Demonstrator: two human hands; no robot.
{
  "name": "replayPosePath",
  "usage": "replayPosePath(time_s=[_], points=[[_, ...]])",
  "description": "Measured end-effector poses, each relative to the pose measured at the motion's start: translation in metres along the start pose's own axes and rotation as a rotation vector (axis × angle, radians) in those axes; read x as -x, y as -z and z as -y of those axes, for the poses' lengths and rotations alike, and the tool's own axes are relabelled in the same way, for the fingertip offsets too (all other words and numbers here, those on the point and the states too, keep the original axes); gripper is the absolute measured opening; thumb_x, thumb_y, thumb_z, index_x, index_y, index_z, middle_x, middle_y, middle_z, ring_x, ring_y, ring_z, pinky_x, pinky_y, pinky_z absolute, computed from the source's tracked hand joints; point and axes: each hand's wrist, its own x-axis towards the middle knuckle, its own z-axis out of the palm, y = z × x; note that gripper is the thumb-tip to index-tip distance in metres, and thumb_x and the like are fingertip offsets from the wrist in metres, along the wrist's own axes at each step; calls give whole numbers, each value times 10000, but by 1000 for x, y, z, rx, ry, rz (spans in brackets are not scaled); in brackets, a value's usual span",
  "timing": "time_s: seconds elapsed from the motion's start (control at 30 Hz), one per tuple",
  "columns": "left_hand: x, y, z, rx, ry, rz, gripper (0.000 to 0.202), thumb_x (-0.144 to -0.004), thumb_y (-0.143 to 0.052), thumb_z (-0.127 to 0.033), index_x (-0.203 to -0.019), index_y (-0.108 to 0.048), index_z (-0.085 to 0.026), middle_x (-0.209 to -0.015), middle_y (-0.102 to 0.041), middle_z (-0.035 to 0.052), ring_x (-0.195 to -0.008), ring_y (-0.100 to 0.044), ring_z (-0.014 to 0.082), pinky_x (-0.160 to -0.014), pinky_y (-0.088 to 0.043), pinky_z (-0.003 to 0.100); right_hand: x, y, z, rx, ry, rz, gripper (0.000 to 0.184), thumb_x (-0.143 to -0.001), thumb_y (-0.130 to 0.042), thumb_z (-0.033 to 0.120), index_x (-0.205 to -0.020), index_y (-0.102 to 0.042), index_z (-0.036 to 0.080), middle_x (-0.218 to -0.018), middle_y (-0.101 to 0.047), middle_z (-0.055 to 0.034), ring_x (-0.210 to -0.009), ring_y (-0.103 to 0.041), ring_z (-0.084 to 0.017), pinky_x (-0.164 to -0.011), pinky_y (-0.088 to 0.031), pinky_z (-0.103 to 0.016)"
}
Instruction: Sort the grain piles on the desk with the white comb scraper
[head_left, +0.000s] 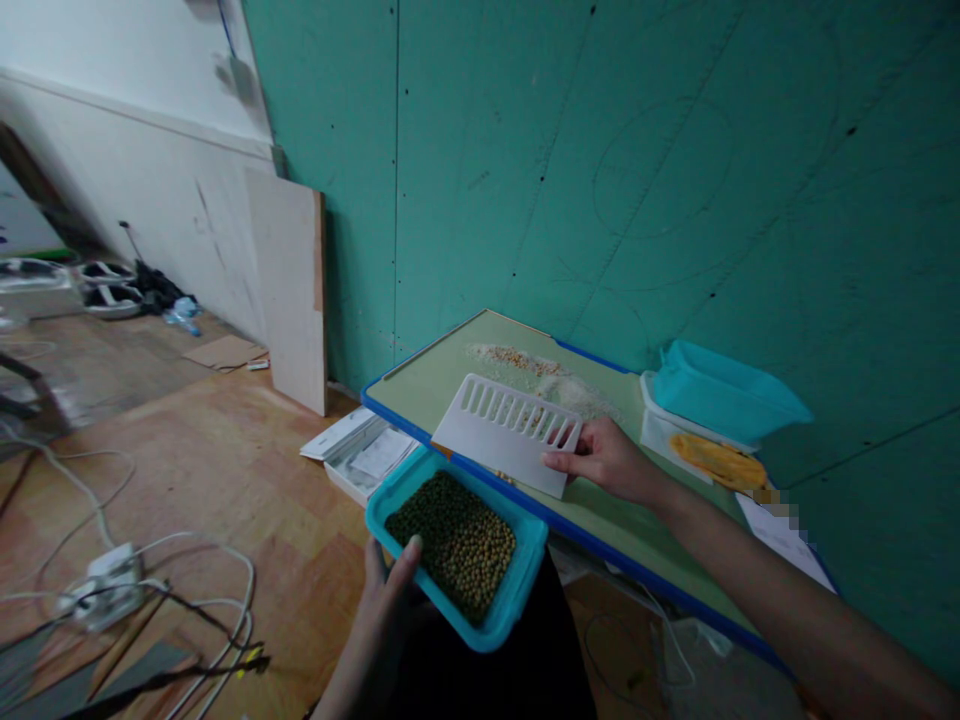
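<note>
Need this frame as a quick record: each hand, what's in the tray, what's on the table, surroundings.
left hand: holds blue tray by its near side
tray contents: dark green beans and tan beans, side by side, mixing where they meet
right hand: grips white slotted plate at one end, over the table; contact unclear
on table: scattered grain; blue bin at the far right
surroundings: green wall; white power strip on floor

You face a green, pencil-marked wall (pixel 487 150), with a white wall (pixel 112 45) on your left and a pale board (pixel 289 290) upright near where they meet; your blue-edged surface (pixel 442 370) stands over brown, wood-patterned floor (pixel 285 480).
</note>
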Motion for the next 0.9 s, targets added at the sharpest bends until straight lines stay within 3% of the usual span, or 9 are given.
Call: replayPosePath(time_s=[0.13, 0.3, 0.73, 0.9], points=[[-1, 1, 2, -9, -10, -11, 1172, -727, -971, -717, -1665, -335, -421, -1680, -591, 225, -1444, -692, 528, -1023, -673, 687, 0, -1, -1, 22, 3, -3, 364, -878, -924, 533, -956, -878, 180, -900, -853, -73, -779, -775, -226, -711, -673, -358], [-2, 1, 3, -17, -5, -6, 1208, -745, -957, -706, -1698, -287, -383, -1684, -578, 272, -1445, -684, 549, -1019, -664, 722, 0, -4, 2, -4, -14, -22, 384, -838, -954, 531, -976, -883, 180, -914, -871, -80, -787, -791, -233, -712, -678, -354], [-1, 1, 0, -22, 7, 2, 1217, -720, -969, -724, -1690, -310, -400, -1675, -594, 253, -1351, -747, 524, -1022, -657, 727, 1, -12, -3, -33, -1, -56, 398, -830, -951, 556, -954, -876, 185, -935, -876, -89, -813, -809, -246, -737, -697, -380], [-1, 1, 1, -7, -7, 2, 1193, -730, -970, -708, -1678, -318, -393, -1689, -584, 255, -1433, -698, 538, -1031, -660, 717, 1, -13, -4, -57, -13, -66, 395, -826, -952, 547, -942, -869, 178, -930, -871, -88, -807, -805, -243, -742, -695, -384]])
